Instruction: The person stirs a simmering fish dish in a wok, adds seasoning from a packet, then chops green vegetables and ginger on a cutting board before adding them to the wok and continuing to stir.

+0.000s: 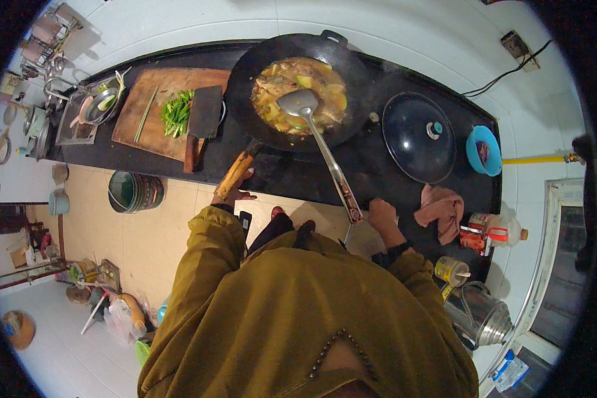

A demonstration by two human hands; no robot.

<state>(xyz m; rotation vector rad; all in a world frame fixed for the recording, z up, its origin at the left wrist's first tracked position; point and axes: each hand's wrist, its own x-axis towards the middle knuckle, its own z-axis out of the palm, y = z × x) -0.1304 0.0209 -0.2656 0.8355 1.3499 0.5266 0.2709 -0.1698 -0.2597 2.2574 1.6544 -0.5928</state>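
Note:
A black wok (363, 94) holds a stew (278, 84) with what looks like fish and yellow-green chunks in broth. Across the wok rests a metal spatula (323, 142), its blade over the food and its handle reaching past the counter's front edge. My left hand (240, 193) is at the wok's wooden handle (235, 174), partly hidden by it; its thumb and fingers show on the right side, and whether it grips is unclear. Beside the end of the spatula handle, apart from it, my right hand (382, 217) is curled into a fist at the counter edge. Nothing shows inside it.
Left of the wok, a cleaver (205, 112) and chopped green peppers (177, 113) lie on a wooden cutting board (139, 107). To the right are a dark lid (413, 139), a blue bowl (477, 134), a cloth (443, 209) and a plastic bottle (507, 231).

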